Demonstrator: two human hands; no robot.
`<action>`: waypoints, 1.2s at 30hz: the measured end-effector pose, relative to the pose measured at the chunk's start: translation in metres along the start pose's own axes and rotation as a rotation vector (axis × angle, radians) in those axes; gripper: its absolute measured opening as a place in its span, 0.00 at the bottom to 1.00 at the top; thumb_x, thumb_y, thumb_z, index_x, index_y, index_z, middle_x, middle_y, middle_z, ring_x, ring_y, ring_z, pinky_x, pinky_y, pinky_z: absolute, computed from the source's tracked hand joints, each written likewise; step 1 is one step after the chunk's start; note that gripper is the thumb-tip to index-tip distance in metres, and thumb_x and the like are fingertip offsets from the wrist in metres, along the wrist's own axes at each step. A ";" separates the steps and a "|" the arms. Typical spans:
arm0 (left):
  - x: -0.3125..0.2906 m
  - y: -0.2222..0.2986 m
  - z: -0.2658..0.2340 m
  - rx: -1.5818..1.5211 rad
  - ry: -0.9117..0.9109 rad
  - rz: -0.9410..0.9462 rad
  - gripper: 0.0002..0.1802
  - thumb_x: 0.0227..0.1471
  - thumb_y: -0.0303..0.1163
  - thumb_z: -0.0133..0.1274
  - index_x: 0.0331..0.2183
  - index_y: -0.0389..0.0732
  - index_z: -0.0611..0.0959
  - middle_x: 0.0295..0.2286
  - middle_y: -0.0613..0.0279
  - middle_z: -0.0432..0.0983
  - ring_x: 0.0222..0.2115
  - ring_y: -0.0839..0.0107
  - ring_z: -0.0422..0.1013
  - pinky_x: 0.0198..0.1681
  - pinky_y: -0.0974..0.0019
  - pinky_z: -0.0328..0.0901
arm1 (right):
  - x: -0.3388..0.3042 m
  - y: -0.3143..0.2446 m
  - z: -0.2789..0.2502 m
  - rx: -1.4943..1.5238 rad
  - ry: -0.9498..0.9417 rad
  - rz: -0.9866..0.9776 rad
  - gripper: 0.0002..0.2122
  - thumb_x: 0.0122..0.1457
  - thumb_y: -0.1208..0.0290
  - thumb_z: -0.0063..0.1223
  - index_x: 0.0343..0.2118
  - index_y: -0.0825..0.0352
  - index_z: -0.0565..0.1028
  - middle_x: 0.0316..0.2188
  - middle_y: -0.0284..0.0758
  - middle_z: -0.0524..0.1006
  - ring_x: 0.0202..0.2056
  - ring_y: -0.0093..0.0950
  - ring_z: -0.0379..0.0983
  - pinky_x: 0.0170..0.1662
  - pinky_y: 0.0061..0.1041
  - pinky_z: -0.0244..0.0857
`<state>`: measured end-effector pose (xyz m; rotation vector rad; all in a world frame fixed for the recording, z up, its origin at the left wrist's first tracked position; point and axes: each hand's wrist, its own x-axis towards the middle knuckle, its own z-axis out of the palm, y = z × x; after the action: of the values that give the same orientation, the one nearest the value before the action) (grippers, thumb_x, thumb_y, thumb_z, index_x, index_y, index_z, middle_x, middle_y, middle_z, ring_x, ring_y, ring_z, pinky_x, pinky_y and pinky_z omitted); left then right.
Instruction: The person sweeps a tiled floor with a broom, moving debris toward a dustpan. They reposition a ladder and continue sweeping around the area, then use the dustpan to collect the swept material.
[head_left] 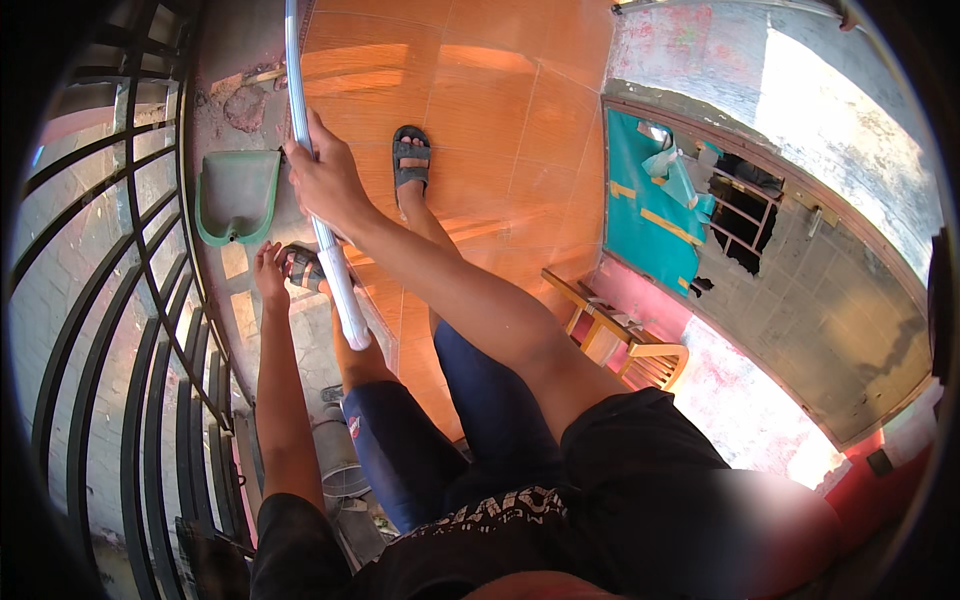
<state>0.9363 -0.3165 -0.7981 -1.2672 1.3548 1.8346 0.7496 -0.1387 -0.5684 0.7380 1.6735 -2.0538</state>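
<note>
My right hand (325, 175) is closed around a long pale blue and white pole (330, 262), like a broom or mop handle. The pole's near end hangs over my left shin, and its far end runs out of the top of the picture. My left hand (270, 272) is held low with its fingers apart, and nothing shows in it. Just beyond those fingers lies a green-rimmed dustpan (240, 185) on the grey ledge, its short handle end toward me. The hand looks close to the dustpan, but I cannot tell whether they touch.
A black metal railing (130, 180) runs along the left. Orange tiles (480, 130) cover the floor. My sandalled foot (411, 155) stands on them. A wooden chair (620, 335) is at the right wall, beside a damaged door panel (650, 190). A grey bucket (338, 460) stands near my left leg.
</note>
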 end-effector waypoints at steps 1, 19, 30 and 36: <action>-0.002 0.009 0.005 0.001 0.006 0.020 0.21 0.62 0.41 0.46 0.53 0.44 0.70 0.48 0.61 0.73 0.47 0.71 0.69 0.44 0.66 0.65 | 0.038 0.002 -0.001 0.045 0.000 -0.039 0.27 0.65 0.73 0.41 0.66 0.60 0.50 0.14 0.28 0.63 0.09 0.18 0.57 0.11 0.21 0.55; -0.005 0.026 0.005 -0.265 0.253 0.070 0.23 0.60 0.33 0.44 0.55 0.43 0.61 0.45 0.56 0.74 0.45 0.66 0.71 0.42 0.61 0.65 | -0.134 0.046 0.045 0.344 -0.056 0.346 0.29 0.68 0.70 0.40 0.68 0.49 0.45 0.15 0.24 0.59 0.10 0.14 0.55 0.12 0.16 0.56; -0.029 -0.028 -0.025 -0.276 0.309 -0.018 0.18 0.60 0.32 0.42 0.52 0.43 0.66 0.42 0.59 0.75 0.42 0.70 0.72 0.41 0.63 0.64 | 0.082 -0.024 0.027 0.079 -0.052 -0.078 0.16 0.67 0.69 0.39 0.57 0.61 0.61 0.18 0.30 0.65 0.13 0.18 0.59 0.13 0.19 0.56; -0.034 -0.028 -0.015 -0.334 0.290 -0.004 0.18 0.61 0.33 0.43 0.52 0.42 0.67 0.43 0.59 0.75 0.42 0.69 0.72 0.40 0.61 0.66 | 0.232 -0.085 0.017 0.090 -0.010 -0.006 0.07 0.64 0.71 0.42 0.44 0.62 0.62 0.20 0.30 0.65 0.16 0.19 0.60 0.15 0.20 0.56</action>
<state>0.9794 -0.3167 -0.7800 -1.7625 1.2156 1.9921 0.5145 -0.1306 -0.6437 0.7507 1.5885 -2.1451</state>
